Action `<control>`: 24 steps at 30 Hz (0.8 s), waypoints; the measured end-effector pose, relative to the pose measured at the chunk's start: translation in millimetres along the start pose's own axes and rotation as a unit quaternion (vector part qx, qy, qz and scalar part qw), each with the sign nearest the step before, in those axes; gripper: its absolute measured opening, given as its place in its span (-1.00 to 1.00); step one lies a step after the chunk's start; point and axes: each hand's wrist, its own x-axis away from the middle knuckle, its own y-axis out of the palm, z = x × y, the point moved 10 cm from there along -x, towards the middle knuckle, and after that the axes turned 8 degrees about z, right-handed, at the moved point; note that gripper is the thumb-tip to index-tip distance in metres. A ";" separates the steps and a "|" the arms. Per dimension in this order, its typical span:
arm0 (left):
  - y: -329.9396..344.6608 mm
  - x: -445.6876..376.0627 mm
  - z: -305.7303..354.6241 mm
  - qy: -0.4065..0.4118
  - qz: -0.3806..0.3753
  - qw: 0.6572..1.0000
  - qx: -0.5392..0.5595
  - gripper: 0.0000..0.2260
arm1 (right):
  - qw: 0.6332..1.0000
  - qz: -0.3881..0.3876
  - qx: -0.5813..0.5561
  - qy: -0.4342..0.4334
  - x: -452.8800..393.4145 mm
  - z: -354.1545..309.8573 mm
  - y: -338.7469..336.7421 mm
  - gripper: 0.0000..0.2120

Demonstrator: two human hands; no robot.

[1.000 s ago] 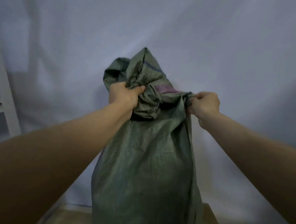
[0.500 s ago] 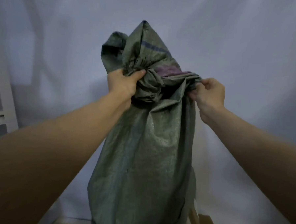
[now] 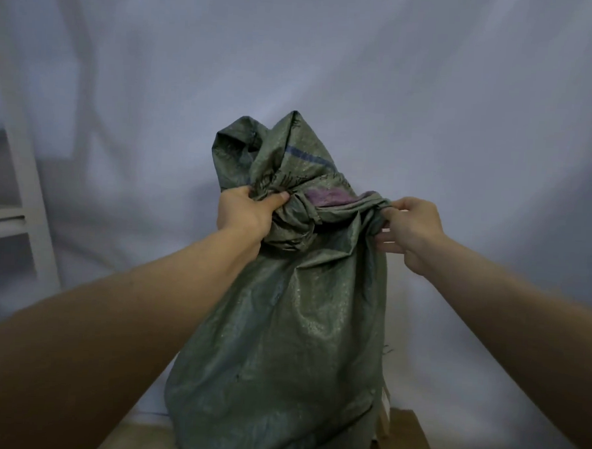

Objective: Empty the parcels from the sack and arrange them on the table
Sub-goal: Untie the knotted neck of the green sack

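A tall green woven sack (image 3: 281, 343) hangs in front of me, held up by its bunched upper end. My left hand (image 3: 245, 211) grips the gathered fabric at the left of that end. My right hand (image 3: 409, 227) pinches the fabric's right corner. A purple patch shows between the hands. At the sack's lower right edge, a brown cardboard parcel (image 3: 405, 432) and a pale box edge (image 3: 384, 405) peek out. The sack's lower end and whatever is inside it are hidden.
A pale grey cloth backdrop (image 3: 364, 73) fills the space behind. A white shelf frame (image 3: 22, 182) stands at the far left. A strip of light wooden table surface (image 3: 139, 439) shows at the bottom left of the sack.
The sack and both hands sit lower in view than half a second ago, after rising from one second ago. Both grips are unchanged. More of the cardboard parcel shows at the lower right.
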 end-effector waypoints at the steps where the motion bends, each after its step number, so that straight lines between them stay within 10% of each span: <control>1: -0.3 1.3 1.1 0.001 0.002 1.000 0.000 -0.64 | 1.000 -0.005 -0.012 0.004 3.6 -2.7 2.4 -0.80; 19: -43.7 -41.0 100.4 0.114 0.055 0.991 0.044 -0.83 | 0.973 -0.013 -0.224 -0.045 16.3 -98.7 62.4 -0.76; 24: -79.0 -32.8 26.4 0.061 0.082 0.995 -0.013 -0.82 | 0.987 -0.055 -0.152 0.013 36.3 -49.8 94.7 -0.75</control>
